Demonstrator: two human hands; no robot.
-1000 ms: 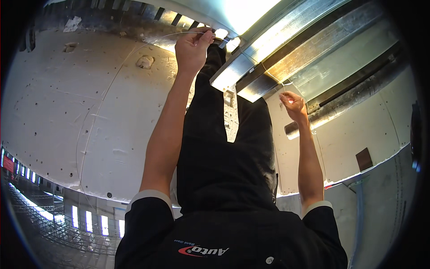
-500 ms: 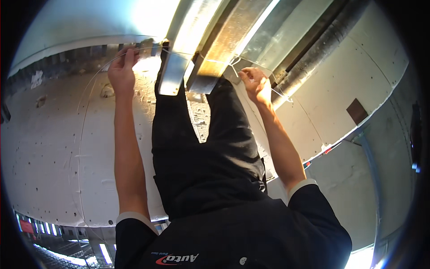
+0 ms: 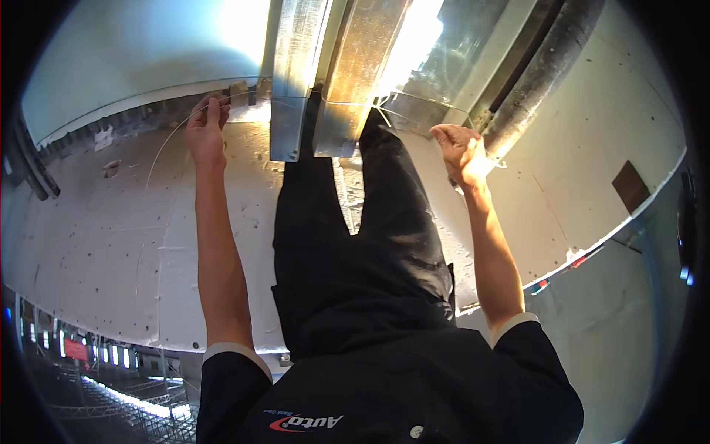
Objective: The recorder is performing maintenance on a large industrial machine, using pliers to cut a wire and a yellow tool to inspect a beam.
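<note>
White panelling is lying behind while the left hand, pinching thin cord, and the right hand, loosely curled, its hold unclear, are moving farther apart, leaving the cord spanning two metal channels.

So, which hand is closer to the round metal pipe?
Right. The right hand is just beside the lower end of the pipe; I can't tell if they touch. The left hand is far off, left of both metal beams.
</note>
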